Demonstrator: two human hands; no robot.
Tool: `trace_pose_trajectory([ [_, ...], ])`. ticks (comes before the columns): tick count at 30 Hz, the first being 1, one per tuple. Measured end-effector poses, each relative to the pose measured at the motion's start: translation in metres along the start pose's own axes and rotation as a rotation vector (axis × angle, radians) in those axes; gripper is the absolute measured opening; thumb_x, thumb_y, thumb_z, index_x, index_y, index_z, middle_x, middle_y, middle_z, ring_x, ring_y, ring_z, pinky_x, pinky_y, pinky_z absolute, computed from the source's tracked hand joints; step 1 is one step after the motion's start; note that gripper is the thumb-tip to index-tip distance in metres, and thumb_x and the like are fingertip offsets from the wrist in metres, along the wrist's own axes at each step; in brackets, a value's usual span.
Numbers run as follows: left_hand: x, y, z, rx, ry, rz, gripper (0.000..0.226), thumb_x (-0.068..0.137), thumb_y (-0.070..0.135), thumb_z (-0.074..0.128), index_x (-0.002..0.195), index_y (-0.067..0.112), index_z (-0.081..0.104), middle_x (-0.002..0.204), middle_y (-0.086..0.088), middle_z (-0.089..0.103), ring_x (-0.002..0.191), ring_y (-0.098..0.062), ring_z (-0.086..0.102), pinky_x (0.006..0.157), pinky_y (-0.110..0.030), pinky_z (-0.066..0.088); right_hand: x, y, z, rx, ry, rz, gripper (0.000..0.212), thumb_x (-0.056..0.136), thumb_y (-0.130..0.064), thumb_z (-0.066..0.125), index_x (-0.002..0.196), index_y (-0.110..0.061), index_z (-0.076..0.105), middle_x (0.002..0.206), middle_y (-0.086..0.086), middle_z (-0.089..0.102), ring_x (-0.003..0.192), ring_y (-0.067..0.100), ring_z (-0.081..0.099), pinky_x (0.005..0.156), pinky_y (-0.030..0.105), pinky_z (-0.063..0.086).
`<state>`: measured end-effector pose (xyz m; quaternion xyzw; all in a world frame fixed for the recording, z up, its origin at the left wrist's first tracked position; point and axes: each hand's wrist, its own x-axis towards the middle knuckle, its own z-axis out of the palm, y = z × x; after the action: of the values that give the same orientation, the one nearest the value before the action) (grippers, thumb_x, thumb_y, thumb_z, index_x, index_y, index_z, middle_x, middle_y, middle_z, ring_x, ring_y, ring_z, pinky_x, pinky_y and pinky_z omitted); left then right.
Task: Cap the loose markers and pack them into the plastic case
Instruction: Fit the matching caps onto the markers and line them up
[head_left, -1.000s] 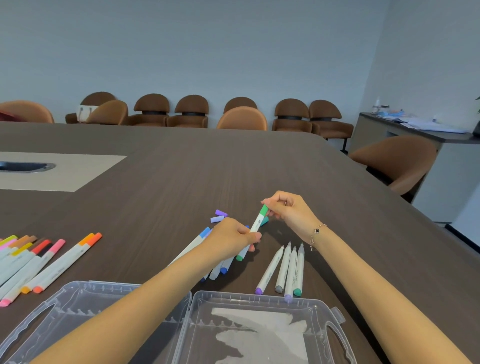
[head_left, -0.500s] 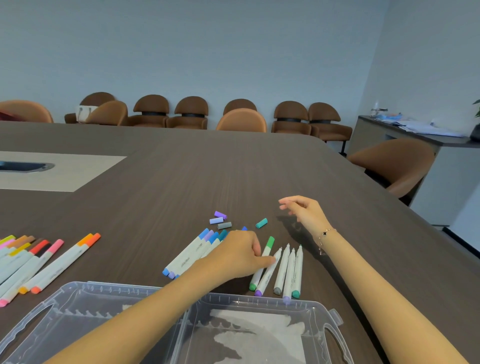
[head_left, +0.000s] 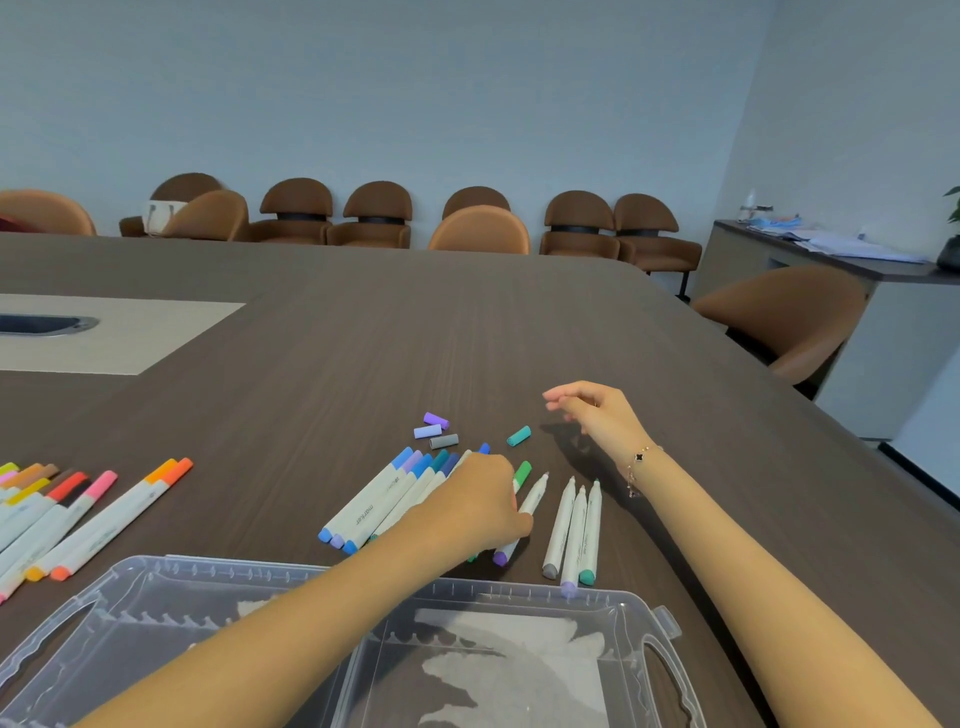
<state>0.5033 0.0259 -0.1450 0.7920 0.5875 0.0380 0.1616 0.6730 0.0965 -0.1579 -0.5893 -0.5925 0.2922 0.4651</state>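
Observation:
An open clear plastic case (head_left: 618, 603) lies at the near table edge with no markers in it. My left hand (head_left: 475, 506) rests on the table with its fingers closed around an uncapped white marker with a purple end (head_left: 532, 499). A green-capped marker (head_left: 522, 473) shows just past the knuckles. Three uncapped markers (head_left: 576, 525) lie side by side to the right. Capped blue and purple markers (head_left: 384, 499) fan out to the left of the hand. Loose caps lie beyond: purple (head_left: 435, 420), lilac (head_left: 427, 431), grey (head_left: 444, 441), teal (head_left: 518, 435). My right hand (head_left: 592, 410) hovers right of the teal cap, fingers apart, holding nothing.
Several capped orange, red, pink and yellow markers (head_left: 78, 514) lie at the left of the dark wooden table (head_left: 467, 338). A pale inset panel with a cable slot (head_left: 104, 332) sits at the far left. Brown chairs (head_left: 779, 317) ring the table.
The green marker that both hands held is capped and lies on the table. My left hand has shifted onto the purple-ended marker. My right hand let go and drew back to the right.

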Motion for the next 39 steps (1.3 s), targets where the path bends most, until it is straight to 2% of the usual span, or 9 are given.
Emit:
trace_pose_trajectory([
  [2,-0.004,0.002,-0.002,0.100,0.017,0.008,0.019,0.090,0.031,0.058,0.094,0.012,0.058,0.068,0.000,0.047,0.088,-0.019,0.064,0.073,-0.019,0.043,0.000,0.000,0.001,-0.018,-0.004,-0.007,0.021,0.097,-0.015,0.047,0.102,-0.016,0.068,0.106,-0.001,0.064,0.089,0.009,0.056,0.066,0.017,0.050],
  [6,-0.009,0.000,-0.003,0.251,-0.014,0.025,0.029,0.094,0.027,0.053,0.116,0.009,0.057,0.100,-0.010,0.061,0.100,-0.021,0.063,0.085,-0.022,0.047,0.003,-0.004,0.004,-0.123,-0.024,-0.059,0.020,0.096,-0.016,0.049,0.098,-0.019,0.068,0.104,-0.005,0.064,0.088,0.009,0.058,0.077,0.024,0.053],
  [9,-0.007,-0.010,-0.013,0.146,-0.076,-0.002,0.022,0.091,0.030,0.054,0.083,0.009,0.055,0.069,-0.004,0.048,0.066,-0.014,0.054,0.064,-0.017,0.040,0.008,-0.014,0.002,-0.193,-0.077,-0.159,0.018,0.095,-0.015,0.051,0.098,-0.022,0.067,0.101,-0.009,0.063,0.093,0.005,0.058,0.070,0.005,0.044],
  [13,-0.001,-0.034,-0.036,-0.108,-0.210,-0.074,0.037,0.085,0.039,0.053,0.061,0.012,0.045,0.061,-0.003,0.049,0.055,-0.014,0.048,0.064,-0.024,0.042,0.022,-0.032,0.008,-0.329,-0.241,-0.218,0.017,0.094,-0.019,0.054,0.099,-0.024,0.069,0.098,-0.015,0.062,0.093,0.003,0.058,0.077,0.008,0.044],
  [17,0.000,-0.064,-0.052,-0.214,-0.245,-0.137,0.035,0.091,0.040,0.046,0.067,0.014,0.047,0.067,0.001,0.050,0.060,-0.012,0.050,0.072,-0.025,0.047,0.052,-0.041,0.040,-0.529,-0.472,-0.206,0.018,0.092,-0.025,0.058,0.105,-0.021,0.070,0.107,-0.006,0.065,0.094,0.006,0.058,0.086,0.021,0.049],
  [23,-0.002,-0.095,-0.058,-0.181,-0.225,-0.244,0.035,0.097,0.043,0.038,0.095,0.011,0.053,0.085,-0.003,0.057,0.068,-0.012,0.055,0.078,-0.023,0.050,0.065,-0.030,0.089,-0.470,-0.561,-0.173,0.028,0.088,-0.033,0.063,0.112,-0.019,0.069,0.111,-0.001,0.066,0.101,0.014,0.059,0.088,0.025,0.049],
  [27,-0.001,-0.104,-0.063,-0.212,-0.159,-0.258,0.035,0.099,0.039,0.037,0.093,0.009,0.053,0.080,-0.002,0.051,0.065,-0.011,0.047,0.067,-0.019,0.044,0.059,-0.024,0.104,-0.402,-0.513,-0.190,0.023,0.087,-0.030,0.064,0.103,-0.016,0.073,0.100,0.001,0.070,0.089,0.010,0.060,0.075,0.016,0.049],
  [31,0.002,-0.103,-0.064,-0.322,-0.086,-0.205,0.027,0.100,0.031,0.038,0.087,0.010,0.050,0.068,0.000,0.048,0.057,-0.010,0.040,0.056,-0.016,0.037,0.049,-0.023,0.088,-0.416,-0.386,-0.185,0.016,0.090,-0.020,0.060,0.097,-0.012,0.072,0.101,0.004,0.068,0.087,0.009,0.058,0.082,0.021,0.050],
  [39,0.001,-0.088,-0.060,-0.409,0.073,-0.123,0.023,0.099,0.030,0.042,0.088,0.012,0.050,0.072,-0.002,0.050,0.058,-0.009,0.042,0.053,-0.014,0.036,0.022,-0.015,0.068,-0.390,-0.348,-0.215,0.029,0.092,-0.025,0.057,0.120,-0.020,0.063,0.120,-0.002,0.062,0.105,0.011,0.056,0.090,0.020,0.044],
])
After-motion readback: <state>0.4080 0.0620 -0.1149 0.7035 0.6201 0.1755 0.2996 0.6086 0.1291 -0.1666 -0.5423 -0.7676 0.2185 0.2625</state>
